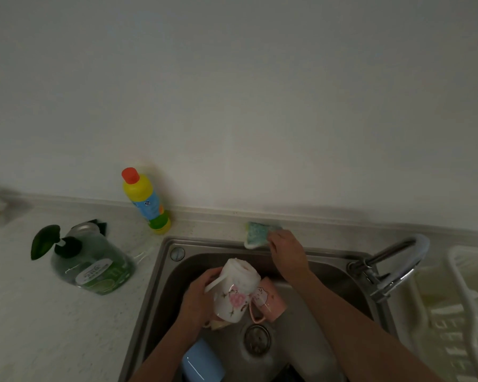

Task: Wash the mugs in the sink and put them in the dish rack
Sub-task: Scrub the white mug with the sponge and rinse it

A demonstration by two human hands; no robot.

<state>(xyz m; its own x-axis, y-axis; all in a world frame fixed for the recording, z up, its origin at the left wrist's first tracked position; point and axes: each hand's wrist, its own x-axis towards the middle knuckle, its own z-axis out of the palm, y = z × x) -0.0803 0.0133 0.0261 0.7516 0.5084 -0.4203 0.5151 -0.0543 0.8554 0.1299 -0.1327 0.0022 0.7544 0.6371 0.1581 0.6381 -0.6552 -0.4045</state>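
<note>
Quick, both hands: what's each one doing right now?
Left hand: grips the white floral mug over the sink.
Right hand: pinches the sponge at the sink's back edge.

Head camera looks steeply down over sink (160,274).

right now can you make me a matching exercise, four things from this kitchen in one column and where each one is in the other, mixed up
Things:
1. white flowered mug
2. sponge
3. blue mug
4. yellow bottle

Places:
A. low in the sink, near the bottom edge of the picture
B. on the sink's back rim, under the right hand
C. standing on the counter against the wall
D. held over the sink by the left hand

Pairs: 1-D, 2-B, 3-A, 4-C
</note>
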